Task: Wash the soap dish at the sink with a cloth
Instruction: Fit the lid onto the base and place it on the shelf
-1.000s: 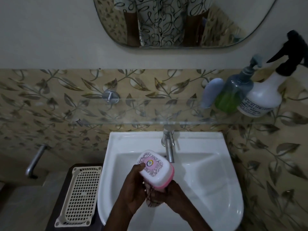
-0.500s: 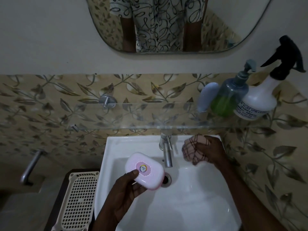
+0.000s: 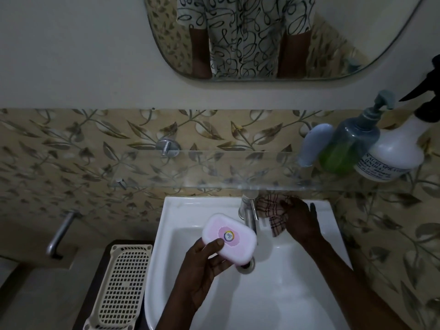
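Left hand (image 3: 202,267): clasps pink oval plastic soap dish (image 3: 229,236) over white ceramic sink (image 3: 309,294) basin, as before. Right hand (image 3: 301,220): fingers now spread flat, pressing checked cloth (image 3: 273,210) onto sink's back rim beside steel tap (image 3: 247,210); earlier bunched in fist.

Closed pink soap dish (image 3: 229,236) held tilted over the white sink (image 3: 309,294); checked cloth (image 3: 273,210) on its rim.

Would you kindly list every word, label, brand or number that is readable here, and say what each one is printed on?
"AGRI SPRAY...": partial top line of the label on the white spray bottle on the glass shelf; the lines below it are too blurred to read.
Round sticker on the pink soap dish: a small logo, too small to read.
Green pump bottle: no readable text.
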